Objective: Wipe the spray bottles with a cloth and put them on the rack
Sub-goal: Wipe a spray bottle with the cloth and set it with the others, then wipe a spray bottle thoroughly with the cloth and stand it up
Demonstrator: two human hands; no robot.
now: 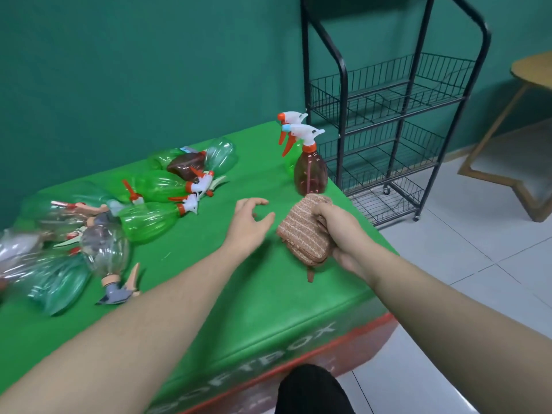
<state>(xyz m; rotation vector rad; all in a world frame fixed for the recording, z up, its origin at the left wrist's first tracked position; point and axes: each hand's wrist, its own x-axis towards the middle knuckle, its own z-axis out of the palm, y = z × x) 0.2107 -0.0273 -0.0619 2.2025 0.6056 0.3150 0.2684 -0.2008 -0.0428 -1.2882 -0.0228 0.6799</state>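
From the head view, both bare forearms reach out over the green-covered table (263, 294). The left hand (249, 221) hovers above the cover, fingers loosely curled and spread, holding nothing. The right hand (337, 234) grips a folded pinkish-brown cloth (301, 231), thumb on top. Just beyond it a brown spray bottle (310, 171) stands upright, a green one behind. More bottles lie heaped at left (155, 201). The black wire rack (388, 115) stands beside the table's right edge.
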